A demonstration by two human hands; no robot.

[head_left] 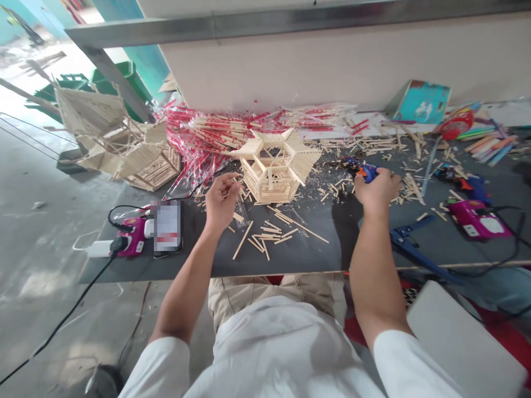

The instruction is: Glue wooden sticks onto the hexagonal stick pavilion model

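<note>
A six-sided pavilion model (271, 177) built of thin wooden sticks stands upright on the dark table, its roof open in the middle. Just left of it is my left hand (224, 199), thumb and fingers pinched; what they hold, if anything, is too small to make out. To the right, my right hand (377, 190) is closed around a blue and orange glue gun (368, 172), whose nozzle points left toward the model. Cut sticks (269, 235) lie loose in front of the model, and a clear ruler (240, 214) lies partly under my left forearm's side.
Bagged red-tipped sticks (215, 130) lie behind. A larger stick model (124, 138) stands at left. Purple power sockets (131, 237), a phone (167, 226), a blue hand cutter (409, 243), another glue gun (477, 188) and a second purple socket (477, 220) lie around.
</note>
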